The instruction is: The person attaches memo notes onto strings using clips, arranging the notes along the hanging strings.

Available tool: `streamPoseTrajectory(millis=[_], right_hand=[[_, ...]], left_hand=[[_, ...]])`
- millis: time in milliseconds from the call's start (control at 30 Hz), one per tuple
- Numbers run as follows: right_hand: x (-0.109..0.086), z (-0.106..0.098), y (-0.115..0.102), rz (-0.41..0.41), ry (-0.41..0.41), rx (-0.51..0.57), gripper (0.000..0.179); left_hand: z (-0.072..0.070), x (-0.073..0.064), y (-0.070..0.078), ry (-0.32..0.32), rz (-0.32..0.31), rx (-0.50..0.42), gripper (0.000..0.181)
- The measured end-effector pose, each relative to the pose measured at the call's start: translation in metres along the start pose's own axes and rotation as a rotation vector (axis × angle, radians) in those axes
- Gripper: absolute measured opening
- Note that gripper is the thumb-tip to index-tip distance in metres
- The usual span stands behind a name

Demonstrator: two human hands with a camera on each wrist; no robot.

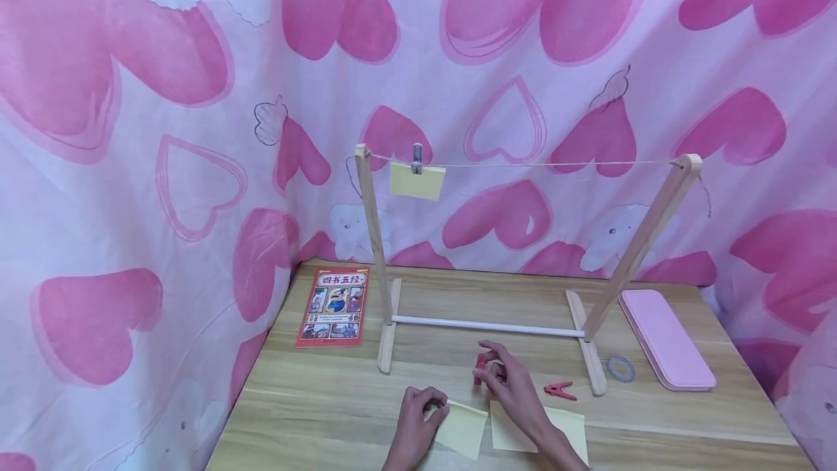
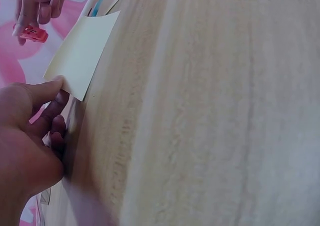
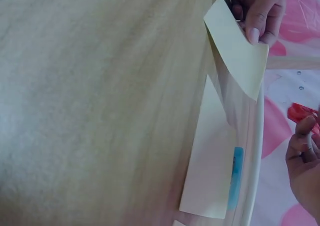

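Observation:
My left hand pinches a pale yellow paper note by its upper corner, thumb on one face, and the note tilts up off the table in the left wrist view. To its right, my right hand holds a red clothespin between thumb and fingers, above the table. Beneath the right forearm lie more yellow notes, partly covered by the arm. A second red clothespin lies on the wood right of that hand. Another yellow note hangs from the string by a silver clip.
A wooden frame with two slanted posts and a white crossbar stands behind the hands. The red booklet lies at left. On the right are a grey ring and a pink case. Heart-patterned curtains surround the table.

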State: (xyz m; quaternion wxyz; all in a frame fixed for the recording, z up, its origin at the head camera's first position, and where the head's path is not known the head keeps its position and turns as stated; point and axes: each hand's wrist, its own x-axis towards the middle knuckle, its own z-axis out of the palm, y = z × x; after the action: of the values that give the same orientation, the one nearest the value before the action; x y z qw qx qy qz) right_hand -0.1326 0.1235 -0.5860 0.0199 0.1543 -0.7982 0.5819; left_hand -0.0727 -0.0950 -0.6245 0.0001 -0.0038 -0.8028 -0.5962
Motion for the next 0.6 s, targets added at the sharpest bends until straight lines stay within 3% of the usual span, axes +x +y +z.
streamPoseTrajectory(millis=[167, 233, 333, 433, 533, 600], right_hand=[[-0.002, -0.008, -0.01, 0.119, 0.012, 0.014, 0.029], [0.0, -0.012, -0.015, 0.084, 0.025, 0.029, 0.025], [0.006, -0.019, -0.025, -0.047, 0.05, 0.03, 0.022], [0.016, -0.029, -0.041, -0.156, 0.058, 0.008, 0.02], [0.027, -0.042, -0.062, -0.152, 0.027, 0.03, 0.017], [0.036, -0.05, -0.077, -0.126, -0.005, 0.057, 0.014]], left_hand=[[0.002, -0.004, -0.005, 0.013, -0.014, -0.007, 0.008], [0.004, -0.005, -0.007, 0.036, -0.032, -0.011, 0.008], [0.007, -0.006, -0.009, 0.074, -0.038, -0.041, 0.009], [0.01, 0.002, -0.023, 0.096, -0.023, -0.113, 0.009], [0.011, 0.014, -0.033, 0.11, -0.036, -0.203, 0.012], [0.009, 0.021, -0.023, 0.123, -0.073, -0.26, 0.017]])
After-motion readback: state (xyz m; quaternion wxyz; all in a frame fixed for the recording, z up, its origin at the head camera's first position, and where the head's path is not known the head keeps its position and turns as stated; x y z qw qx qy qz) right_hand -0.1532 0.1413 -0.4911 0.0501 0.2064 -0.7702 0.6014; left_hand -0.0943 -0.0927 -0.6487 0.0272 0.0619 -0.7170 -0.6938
